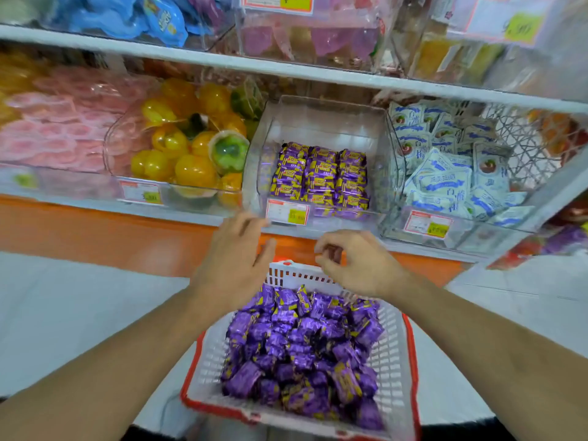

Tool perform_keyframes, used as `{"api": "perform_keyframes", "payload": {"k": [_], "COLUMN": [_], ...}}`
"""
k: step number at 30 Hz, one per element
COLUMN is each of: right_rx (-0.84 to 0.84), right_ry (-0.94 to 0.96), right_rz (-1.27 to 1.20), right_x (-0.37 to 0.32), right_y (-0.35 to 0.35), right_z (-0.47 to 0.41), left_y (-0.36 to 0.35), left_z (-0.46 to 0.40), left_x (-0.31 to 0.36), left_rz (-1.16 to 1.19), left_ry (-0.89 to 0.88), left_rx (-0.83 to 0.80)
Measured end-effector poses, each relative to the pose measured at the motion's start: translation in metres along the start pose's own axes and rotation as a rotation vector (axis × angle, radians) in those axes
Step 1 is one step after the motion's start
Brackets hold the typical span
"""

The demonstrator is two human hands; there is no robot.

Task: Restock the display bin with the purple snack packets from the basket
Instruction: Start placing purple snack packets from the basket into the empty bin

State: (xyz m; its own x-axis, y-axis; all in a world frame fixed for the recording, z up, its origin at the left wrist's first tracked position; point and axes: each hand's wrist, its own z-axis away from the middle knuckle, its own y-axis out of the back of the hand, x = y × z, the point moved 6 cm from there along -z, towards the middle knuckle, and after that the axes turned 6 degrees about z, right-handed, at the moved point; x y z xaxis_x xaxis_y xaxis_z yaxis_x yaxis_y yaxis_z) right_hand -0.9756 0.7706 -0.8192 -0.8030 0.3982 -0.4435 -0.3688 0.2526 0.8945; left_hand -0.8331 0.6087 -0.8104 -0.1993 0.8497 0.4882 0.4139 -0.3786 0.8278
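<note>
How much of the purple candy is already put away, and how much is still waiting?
Done: neat rows of purple packets fill the front of the clear display bin; its back part is bare. In hand: nothing seen. The left hand is open and the right hand curls loosely above the basket. Left: a big heap of packets in it.

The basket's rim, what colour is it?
Red, on a white slatted basket; it shows in the head view.

The basket (393, 358) of packets (302, 354) lies below and behind the fingers of both hands. The left hand (230, 262) and right hand (356, 265) hover side by side over its far rim. The bin (321, 122) sits just beyond the fingertips on the shelf (191, 214), with stacked packets (319, 176) inside.
</note>
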Motion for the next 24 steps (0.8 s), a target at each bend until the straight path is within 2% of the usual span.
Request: {"api": "perform_keyframes", "payload": {"k": [3, 8, 10, 12, 18, 24], "right_rx": [-0.211, -0.447, -0.466, -0.457, -0.396, -0.398], "right_ry": [-0.044, -0.267, -0.316, -0.339, -0.453, -0.470], "right_rz": [0.064, 0.109, 0.066, 0.036, -0.060, 0.023], "right_x": [0.010, 0.051, 0.063, 0.071, 0.092, 0.092], "right_y": [-0.054, -0.130, -0.152, -0.172, -0.222, -0.242], "right_z": [0.015, 0.030, 0.028, 0.023, 0.004, -0.008], "left_y": [-0.045, -0.103, -0.122, -0.136, -0.147, -0.146], "left_z": [0.038, 0.086, 0.100, 0.106, 0.103, 0.102], "left_x": [-0.033, -0.102, -0.121, -0.130, -0.125, -0.120], "left_rz": [-0.054, -0.097, -0.088, -0.092, -0.179, -0.206], "left_ry": [0.110, 0.485, 0.621, 0.672, 0.736, 0.760], "left_rx": [-0.194, -0.418, -0.479, -0.502, -0.542, -0.583]}}
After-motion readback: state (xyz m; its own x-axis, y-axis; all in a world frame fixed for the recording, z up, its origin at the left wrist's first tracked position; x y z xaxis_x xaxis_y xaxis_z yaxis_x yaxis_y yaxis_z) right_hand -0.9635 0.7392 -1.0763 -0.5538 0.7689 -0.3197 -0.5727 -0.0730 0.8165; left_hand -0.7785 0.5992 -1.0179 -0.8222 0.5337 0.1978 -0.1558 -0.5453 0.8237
